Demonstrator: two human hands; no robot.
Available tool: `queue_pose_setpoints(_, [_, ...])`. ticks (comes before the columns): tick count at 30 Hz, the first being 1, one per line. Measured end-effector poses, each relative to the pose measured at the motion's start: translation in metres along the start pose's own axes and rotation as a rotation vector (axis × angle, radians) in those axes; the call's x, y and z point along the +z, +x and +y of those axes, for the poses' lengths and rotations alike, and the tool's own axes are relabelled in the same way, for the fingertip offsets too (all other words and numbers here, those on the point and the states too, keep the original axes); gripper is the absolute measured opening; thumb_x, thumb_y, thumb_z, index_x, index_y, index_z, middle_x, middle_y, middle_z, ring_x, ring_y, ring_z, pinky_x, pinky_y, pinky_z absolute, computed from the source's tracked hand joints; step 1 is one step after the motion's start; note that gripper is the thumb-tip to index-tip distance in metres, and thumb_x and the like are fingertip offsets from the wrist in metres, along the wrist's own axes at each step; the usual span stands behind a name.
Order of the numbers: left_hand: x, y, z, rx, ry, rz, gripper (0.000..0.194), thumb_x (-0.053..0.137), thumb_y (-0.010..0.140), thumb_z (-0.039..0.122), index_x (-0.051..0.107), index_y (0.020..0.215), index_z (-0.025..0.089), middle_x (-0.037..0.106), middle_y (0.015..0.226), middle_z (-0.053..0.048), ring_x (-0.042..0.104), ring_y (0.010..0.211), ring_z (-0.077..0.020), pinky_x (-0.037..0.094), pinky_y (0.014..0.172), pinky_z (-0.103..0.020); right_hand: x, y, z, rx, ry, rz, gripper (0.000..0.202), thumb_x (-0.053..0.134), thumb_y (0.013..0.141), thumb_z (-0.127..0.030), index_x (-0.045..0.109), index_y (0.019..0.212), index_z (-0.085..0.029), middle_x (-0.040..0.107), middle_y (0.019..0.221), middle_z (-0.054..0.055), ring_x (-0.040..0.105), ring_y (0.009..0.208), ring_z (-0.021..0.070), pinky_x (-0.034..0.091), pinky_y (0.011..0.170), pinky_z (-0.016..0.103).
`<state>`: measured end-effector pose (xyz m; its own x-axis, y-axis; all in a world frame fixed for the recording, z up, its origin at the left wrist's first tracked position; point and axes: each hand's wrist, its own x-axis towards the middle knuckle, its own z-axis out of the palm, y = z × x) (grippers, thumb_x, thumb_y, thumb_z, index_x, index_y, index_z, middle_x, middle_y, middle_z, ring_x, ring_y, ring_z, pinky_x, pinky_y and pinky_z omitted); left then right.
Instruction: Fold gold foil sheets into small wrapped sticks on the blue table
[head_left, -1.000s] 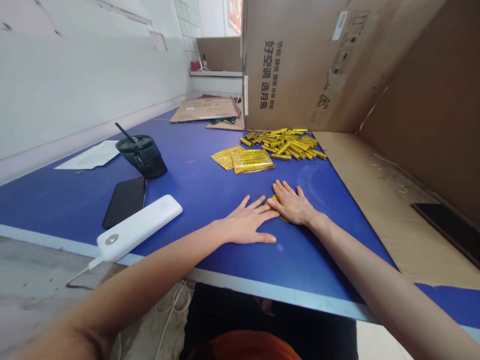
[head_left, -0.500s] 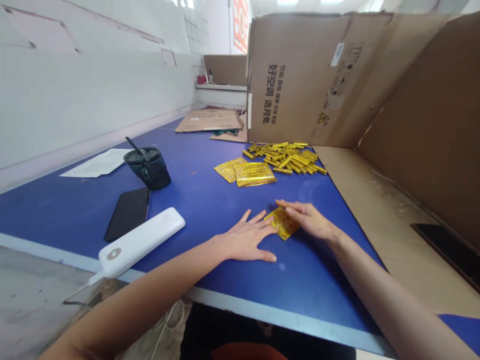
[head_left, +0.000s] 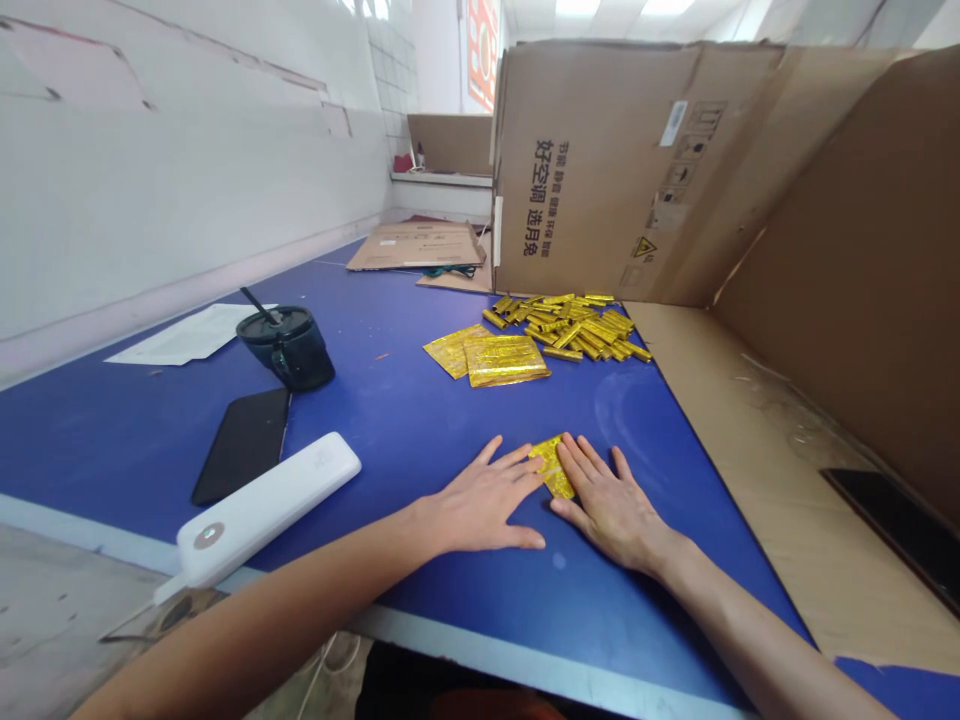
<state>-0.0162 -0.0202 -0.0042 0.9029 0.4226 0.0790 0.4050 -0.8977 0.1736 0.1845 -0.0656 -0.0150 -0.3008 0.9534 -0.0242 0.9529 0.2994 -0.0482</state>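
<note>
A small sheet of gold foil paper point(head_left: 556, 478) lies flat on the blue table between my hands. My left hand point(head_left: 487, 500) is open and palm down, its fingertips on the sheet's left edge. Fingers outstretched, my right hand point(head_left: 611, 505) lies flat over the sheet's right part and hides it. Beyond them a stack of gold foil sheets point(head_left: 506, 360) rests on the table, overlapping a few more at its left. Behind that is a heap of rolled gold foil tubes point(head_left: 577, 328).
On the left are a white power bank point(head_left: 274, 510) with a cable, a black phone point(head_left: 241, 445), a dark lidded cup point(head_left: 289, 350) and white paper point(head_left: 176, 335). A large cardboard box point(head_left: 600, 170) stands behind the tubes, with cardboard point(head_left: 720, 440) along the right side.
My right hand has turned palm down and come to lie flat over the right part of the foil sheet. My left hand stays at its left edge. The view has tilted slightly.
</note>
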Motion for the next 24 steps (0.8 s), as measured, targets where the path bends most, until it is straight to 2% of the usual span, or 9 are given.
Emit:
queue_pose_setpoints(4, [-0.001, 0.001, 0.004, 0.029, -0.003, 0.009, 0.078, 0.033, 0.072, 0.067, 0.024, 0.13, 0.015, 0.029, 0.134, -0.012, 0.019, 0.125, -0.0214, 0.007, 0.101, -0.04, -0.001, 0.0, -0.008, 0.047, -0.028, -0.006, 0.068, 0.019, 0.082, -0.054, 0.017, 0.134, -0.01, 0.013, 0.14, 0.011, 0.006, 0.127, 0.0269, 0.009, 0.097, 0.055])
queue_pose_setpoints(12, [0.001, 0.0, 0.007, 0.022, 0.03, -0.014, 0.078, 0.026, 0.071, 0.071, 0.031, 0.127, 0.016, 0.029, 0.133, -0.015, 0.02, 0.124, -0.0258, 0.009, 0.1, -0.044, -0.002, 0.001, -0.015, 0.09, -0.024, 0.006, 0.07, 0.021, 0.081, -0.054, 0.017, 0.133, -0.007, 0.013, 0.139, 0.014, 0.008, 0.127, 0.0286, 0.008, 0.096, 0.057])
queue_pose_setpoints(18, [-0.001, 0.002, 0.004, 0.039, 0.033, -0.018, 0.076, 0.024, 0.073, 0.069, 0.033, 0.126, 0.015, 0.031, 0.133, -0.014, 0.021, 0.124, -0.025, 0.007, 0.1, -0.044, -0.009, -0.004, -0.005, -0.046, 0.054, 0.053, 0.066, 0.026, 0.081, -0.055, 0.017, 0.134, -0.016, 0.017, 0.139, 0.008, 0.007, 0.127, 0.0246, 0.008, 0.097, 0.056])
queue_pose_setpoints(21, [-0.001, 0.001, 0.002, 0.054, 0.024, -0.015, 0.073, 0.025, 0.074, 0.068, 0.031, 0.126, 0.017, 0.029, 0.134, -0.013, 0.019, 0.125, -0.024, 0.007, 0.1, -0.045, -0.01, -0.006, 0.002, -0.105, 0.051, 0.028, 0.063, 0.026, 0.082, -0.055, 0.02, 0.133, -0.019, 0.023, 0.138, 0.007, 0.009, 0.127, 0.0249, 0.006, 0.097, 0.057])
queue_pose_setpoints(24, [0.0, -0.001, 0.001, 0.053, 0.013, -0.022, 0.073, 0.024, 0.075, 0.067, 0.028, 0.128, 0.017, 0.026, 0.135, -0.013, 0.016, 0.126, -0.0241, 0.006, 0.099, -0.047, -0.007, -0.009, 0.007, -0.105, 0.039, -0.001, 0.062, 0.024, 0.083, -0.054, 0.016, 0.134, -0.019, 0.021, 0.138, 0.007, 0.01, 0.127, 0.0247, 0.008, 0.097, 0.057])
